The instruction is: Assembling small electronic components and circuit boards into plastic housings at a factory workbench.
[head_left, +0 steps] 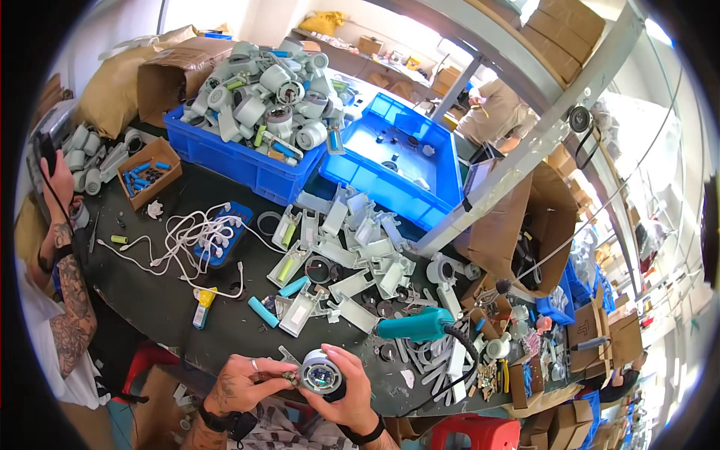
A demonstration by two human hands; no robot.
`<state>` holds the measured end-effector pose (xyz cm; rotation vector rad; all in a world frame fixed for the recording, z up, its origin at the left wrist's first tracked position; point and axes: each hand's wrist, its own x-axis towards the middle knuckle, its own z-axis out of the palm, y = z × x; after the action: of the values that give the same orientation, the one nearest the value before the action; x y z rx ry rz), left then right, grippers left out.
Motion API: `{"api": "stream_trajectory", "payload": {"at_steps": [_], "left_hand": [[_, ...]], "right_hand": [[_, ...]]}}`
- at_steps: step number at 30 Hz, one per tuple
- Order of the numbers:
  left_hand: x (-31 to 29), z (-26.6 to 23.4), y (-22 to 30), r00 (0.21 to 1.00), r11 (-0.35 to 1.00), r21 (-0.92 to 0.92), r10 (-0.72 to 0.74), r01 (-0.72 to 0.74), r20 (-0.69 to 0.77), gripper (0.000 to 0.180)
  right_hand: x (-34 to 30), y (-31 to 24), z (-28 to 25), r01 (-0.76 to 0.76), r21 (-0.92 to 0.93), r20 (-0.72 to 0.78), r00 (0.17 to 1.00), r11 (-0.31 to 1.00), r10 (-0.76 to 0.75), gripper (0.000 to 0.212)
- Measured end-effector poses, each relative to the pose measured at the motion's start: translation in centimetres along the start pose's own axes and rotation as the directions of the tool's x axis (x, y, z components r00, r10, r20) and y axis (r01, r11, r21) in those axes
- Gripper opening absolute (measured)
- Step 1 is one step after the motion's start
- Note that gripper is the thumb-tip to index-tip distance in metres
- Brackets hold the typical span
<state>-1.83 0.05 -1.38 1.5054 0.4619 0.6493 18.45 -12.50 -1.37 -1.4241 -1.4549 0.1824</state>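
Near the table's front edge, my right hand (351, 391) is wrapped round a round white-and-grey device head (322, 375). Its open face is turned up, showing a circuit board inside a pale ring. My left hand (246, 384) is closed in a pinch right beside the head's left rim; the small piece at its fingertips is too hidden to name. Just beyond my right hand lies a teal corded tool (414, 325) with a coiled black cable. Past both hands are several pale plastic handle shells (301, 311), with a light-blue cylindrical battery (262, 311) among them.
A blue crate (247, 166) heaped with grey device heads stands at the back, beside a blue tray (390, 199) with few small parts. White cables (196, 241) tangle on a power strip. A co-worker's tattooed arm (73, 319) is at left. A metal post (525, 142) rises at right.
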Motion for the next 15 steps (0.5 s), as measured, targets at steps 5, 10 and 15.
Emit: {"api": "stream_trajectory", "payload": {"at_steps": [5,10,15], "left_hand": [[-0.2,0.1,-0.4,1.000,0.999,-0.034,-0.009,0.009,-0.004,0.031],[-0.2,0.4,-0.4,0.999,0.996,-0.091,-0.029,0.027,-0.020,0.031],[0.0,0.1,-0.7,1.000,1.000,-0.018,-0.015,0.015,-0.014,0.031]], "right_hand": [[0.0,-0.1,0.0,0.007,0.003,-0.005,1.000,1.000,-0.007,0.084],[0.2,-0.2,-0.1,0.019,0.012,-0.003,1.000,1.000,-0.019,0.084],[0.5,0.0,-0.2,0.026,0.008,0.008,1.000,1.000,-0.026,0.085]]}}
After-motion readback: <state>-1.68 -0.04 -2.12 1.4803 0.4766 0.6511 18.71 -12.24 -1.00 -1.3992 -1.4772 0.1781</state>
